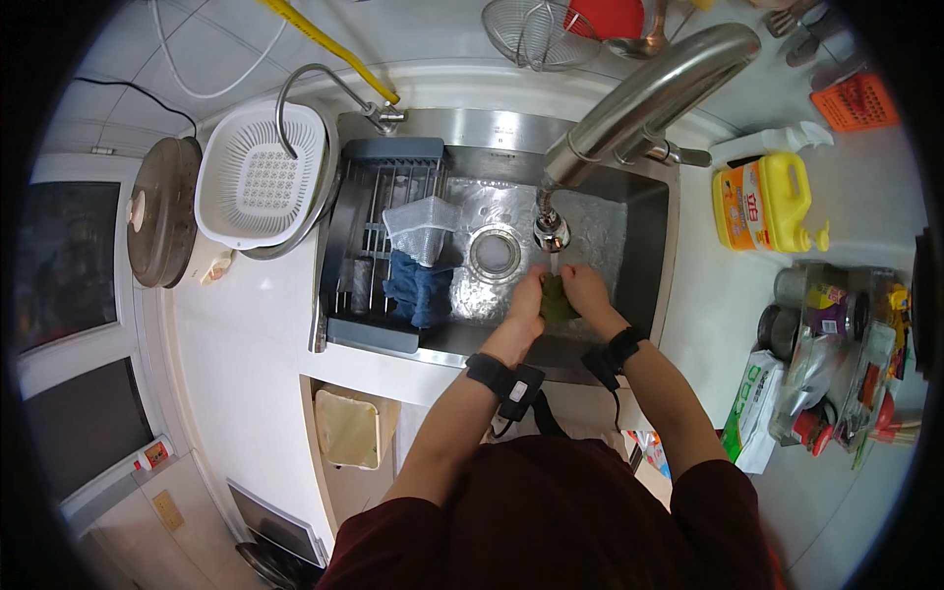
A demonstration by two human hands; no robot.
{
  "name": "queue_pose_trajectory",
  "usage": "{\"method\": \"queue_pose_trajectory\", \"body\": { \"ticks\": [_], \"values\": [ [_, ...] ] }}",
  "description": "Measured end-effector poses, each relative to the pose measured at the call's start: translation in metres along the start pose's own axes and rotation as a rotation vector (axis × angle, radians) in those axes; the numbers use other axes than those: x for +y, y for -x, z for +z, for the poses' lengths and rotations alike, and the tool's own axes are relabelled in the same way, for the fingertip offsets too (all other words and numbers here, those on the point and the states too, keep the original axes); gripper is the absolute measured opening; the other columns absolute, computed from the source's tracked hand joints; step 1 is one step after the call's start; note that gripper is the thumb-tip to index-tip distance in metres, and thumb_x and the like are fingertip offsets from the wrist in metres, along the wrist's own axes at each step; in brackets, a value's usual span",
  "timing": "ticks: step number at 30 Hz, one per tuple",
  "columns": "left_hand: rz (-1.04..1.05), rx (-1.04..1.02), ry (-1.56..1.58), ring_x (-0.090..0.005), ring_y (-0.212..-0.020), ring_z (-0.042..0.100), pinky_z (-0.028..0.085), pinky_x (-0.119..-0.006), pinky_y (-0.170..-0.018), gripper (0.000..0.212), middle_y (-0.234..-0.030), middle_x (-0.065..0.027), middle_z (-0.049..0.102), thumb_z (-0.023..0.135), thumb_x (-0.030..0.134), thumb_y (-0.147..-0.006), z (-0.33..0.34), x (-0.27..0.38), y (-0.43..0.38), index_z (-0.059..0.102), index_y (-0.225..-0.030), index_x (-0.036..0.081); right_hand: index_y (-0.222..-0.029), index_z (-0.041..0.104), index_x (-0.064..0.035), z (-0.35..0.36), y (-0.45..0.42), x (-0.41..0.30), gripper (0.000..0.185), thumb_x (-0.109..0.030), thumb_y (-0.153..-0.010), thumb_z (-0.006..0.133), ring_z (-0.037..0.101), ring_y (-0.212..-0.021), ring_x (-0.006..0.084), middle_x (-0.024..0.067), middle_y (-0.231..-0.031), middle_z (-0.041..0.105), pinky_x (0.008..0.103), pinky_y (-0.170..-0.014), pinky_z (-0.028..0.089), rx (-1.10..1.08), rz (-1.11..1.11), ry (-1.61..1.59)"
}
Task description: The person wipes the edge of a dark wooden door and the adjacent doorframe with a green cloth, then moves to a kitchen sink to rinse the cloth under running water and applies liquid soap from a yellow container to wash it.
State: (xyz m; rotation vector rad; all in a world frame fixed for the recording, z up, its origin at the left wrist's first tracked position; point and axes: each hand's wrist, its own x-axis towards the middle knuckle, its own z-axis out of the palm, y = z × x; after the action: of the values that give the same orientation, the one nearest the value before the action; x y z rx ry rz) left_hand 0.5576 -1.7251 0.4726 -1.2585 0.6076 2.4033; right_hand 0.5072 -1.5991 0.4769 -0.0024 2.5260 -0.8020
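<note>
A green cloth is gripped between my two hands in the sink, below the faucet spout. Water runs from the spout onto the cloth and fingers. My left hand holds its left side, and my right hand holds the right side. Left of my hands is the round drain in the wet steel sink basin. Over the sink's left part sits a grey drying rack, with a blue cloth and a whitish mesh cloth draped on it.
On the left counter stand a white plastic basket and a lidded pot. A yellow detergent jug and a spray bottle are at the right. The large faucet neck arches above the sink. Jars line the right wall.
</note>
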Motion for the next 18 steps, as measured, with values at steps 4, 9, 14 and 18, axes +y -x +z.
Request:
{"method": "queue_pose_trajectory", "body": {
  "ticks": [4, 9, 14, 18],
  "values": [
    [0.084, 0.158, -0.009, -0.0203, -0.090, 0.059, 0.047, -0.036, -0.080, 0.030, -0.100, -0.0066, 0.060, 0.050, 0.036, -0.092, -0.003, 0.036, 0.021, 0.055, -0.105, 0.009, -0.111, 0.057, 0.0017, -0.004, -0.011, 0.019, 0.045, -0.036, -0.095, 0.040, 0.057, -0.098, 0.0355, 0.0215, -0.106, 0.060, 0.0403, -0.084, 0.044, -0.129, 0.205, -0.188],
    [0.024, 0.277, -0.059, -0.0240, -0.109, 0.051, 0.035, -0.046, -0.098, 0.038, -0.113, -0.0070, 0.057, 0.046, 0.039, -0.093, -0.020, 0.035, 0.020, 0.052, -0.116, 0.010, -0.111, 0.058, 0.0013, 0.002, -0.019, 0.006, 0.044, -0.037, -0.094, 0.043, 0.059, -0.094, 0.0348, 0.0194, -0.103, 0.063, 0.0396, -0.083, 0.044, -0.173, 0.137, -0.340],
    [0.029, 0.178, -0.049, -0.0320, -0.128, 0.034, 0.027, -0.053, -0.103, 0.049, -0.138, -0.0093, 0.037, 0.046, 0.037, -0.093, -0.030, 0.023, 0.015, 0.038, -0.134, 0.011, -0.111, 0.059, 0.0025, 0.021, -0.019, -0.010, 0.045, -0.037, -0.093, 0.046, 0.061, -0.093, 0.0274, 0.0183, -0.101, 0.064, 0.0350, -0.081, 0.046, -0.197, 0.142, -0.593],
    [-0.016, 0.190, -0.042, -0.0292, -0.132, 0.031, 0.021, -0.055, -0.107, 0.052, -0.140, -0.0095, 0.039, 0.044, 0.040, -0.094, -0.040, 0.012, 0.001, 0.037, -0.137, 0.012, -0.119, 0.054, -0.0018, 0.021, -0.022, -0.018, 0.043, -0.037, -0.095, 0.047, 0.059, -0.094, 0.0215, 0.0139, -0.105, 0.063, 0.0331, -0.079, 0.046, -0.210, 0.146, -0.543]
  ]
}}
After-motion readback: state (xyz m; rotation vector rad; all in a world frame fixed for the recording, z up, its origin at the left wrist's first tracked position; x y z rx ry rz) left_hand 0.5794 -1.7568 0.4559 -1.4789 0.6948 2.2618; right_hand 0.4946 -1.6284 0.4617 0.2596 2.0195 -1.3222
